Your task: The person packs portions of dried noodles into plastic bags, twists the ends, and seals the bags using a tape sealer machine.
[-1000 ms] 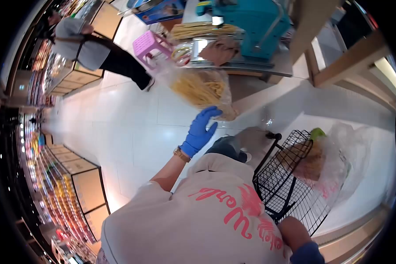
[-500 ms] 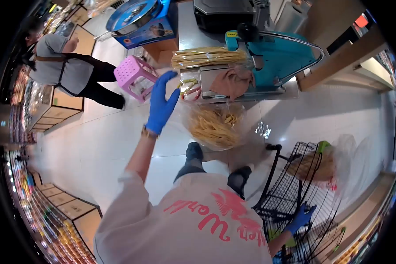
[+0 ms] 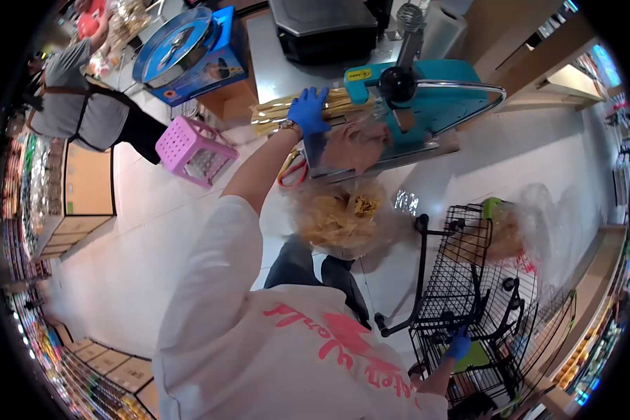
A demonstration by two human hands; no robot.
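Note:
My left hand (image 3: 309, 113), in a blue glove, lies with fingers spread on a clear pack of long pale yellow sticks (image 3: 276, 115) on the counter. Just beside it are a crumpled pinkish-brown cloth (image 3: 358, 145) and a teal machine (image 3: 437, 101) with a black knob and metal handle. Red-and-yellow-handled scissors (image 3: 293, 173) hang near the counter's front edge. Below stands a clear bag of yellowish sticks (image 3: 336, 220), blurred. My right hand (image 3: 458, 345), also blue-gloved, is closed at the frame of a black wire shopping cart (image 3: 448, 287); its fingers are partly hidden.
A pink stool (image 3: 189, 148) stands left of the counter, near a blue box (image 3: 199, 73) with a round metal pan. A person in grey (image 3: 84, 105) is at the far left. Another plastic bag (image 3: 511, 234) sits by the cart. Shelves line both sides.
My left hand has moved right and down onto the pack of sticks. My right hand has shifted left and closed at the cart, which has also moved. The person at left has raised an arm.

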